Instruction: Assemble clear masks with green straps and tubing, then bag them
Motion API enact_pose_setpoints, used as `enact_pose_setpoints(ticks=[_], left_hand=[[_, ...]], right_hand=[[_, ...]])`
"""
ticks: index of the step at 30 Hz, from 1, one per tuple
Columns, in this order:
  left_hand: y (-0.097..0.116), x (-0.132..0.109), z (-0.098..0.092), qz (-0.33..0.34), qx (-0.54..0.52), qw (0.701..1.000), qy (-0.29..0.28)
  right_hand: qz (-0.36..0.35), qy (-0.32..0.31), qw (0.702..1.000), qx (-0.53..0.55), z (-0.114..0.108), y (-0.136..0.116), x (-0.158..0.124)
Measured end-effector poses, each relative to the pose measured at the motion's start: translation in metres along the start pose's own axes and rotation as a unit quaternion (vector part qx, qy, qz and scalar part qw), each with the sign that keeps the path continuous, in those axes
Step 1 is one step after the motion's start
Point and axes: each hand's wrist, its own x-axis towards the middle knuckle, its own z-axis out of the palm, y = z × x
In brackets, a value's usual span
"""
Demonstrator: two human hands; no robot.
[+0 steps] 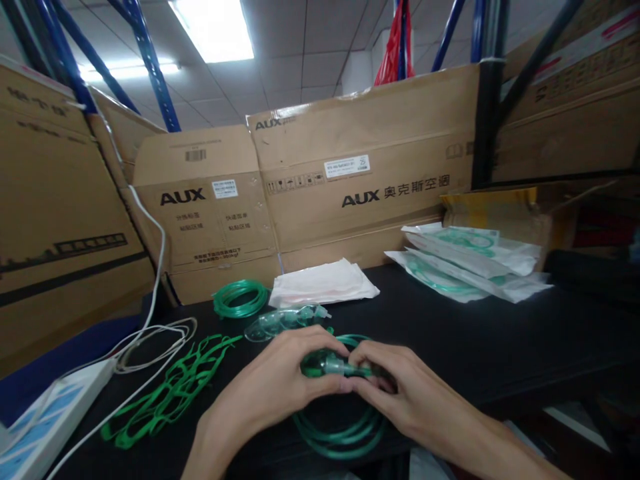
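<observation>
Near the front of the black table, my left hand [295, 370] is closed around a clear green plastic mask [313, 365]. My right hand [393, 380] pinches the narrow connector end of the mask, and the fingertips of both hands meet there. A coil of green tubing [340, 443] lies beneath and around my hands. Just behind them rest several clear masks [285, 322] nested in a row. Another green tubing coil [240, 298] sits farther back on the left. Green elastic straps [180, 383] lie loose to the left of my left hand.
White paper packets [323, 285] lie at the back middle. Packaged tubing [465, 260] is stacked at the back right beside an open box [493, 207]. A white power strip [55, 407] and white cable [161, 253] occupy the left. Cardboard panels [365, 160] stand behind the black table [450, 333].
</observation>
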Motion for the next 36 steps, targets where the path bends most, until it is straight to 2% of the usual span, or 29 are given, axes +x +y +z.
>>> enact_pose_setpoints(ticks=[5,16,19,27,31,36], left_hand=[[-0.010,0.004,0.005,-0.021,-0.008,0.999,-0.033],[-0.014,0.005,-0.007,-0.003,0.005,0.997,-0.077],[-0.016,0.005,-0.007,0.005,0.001,0.997,-0.074],[-0.017,0.004,-0.007,0.035,-0.001,0.999,-0.027],[-0.018,0.003,-0.006,0.015,0.009,0.999,-0.037],[-0.021,0.002,-0.007,-0.032,-0.002,0.997,-0.076]], right_hand=[[-0.012,0.000,1.000,-0.003,0.004,0.007,-0.003],[-0.062,-0.018,0.997,-0.052,0.017,0.018,-0.007],[-0.074,-0.010,0.995,-0.064,0.019,0.021,-0.007],[-0.050,-0.002,0.995,-0.089,0.019,0.021,-0.004],[-0.079,0.016,0.994,-0.075,0.021,0.018,-0.002],[-0.075,0.021,0.994,-0.075,0.028,0.025,-0.008]])
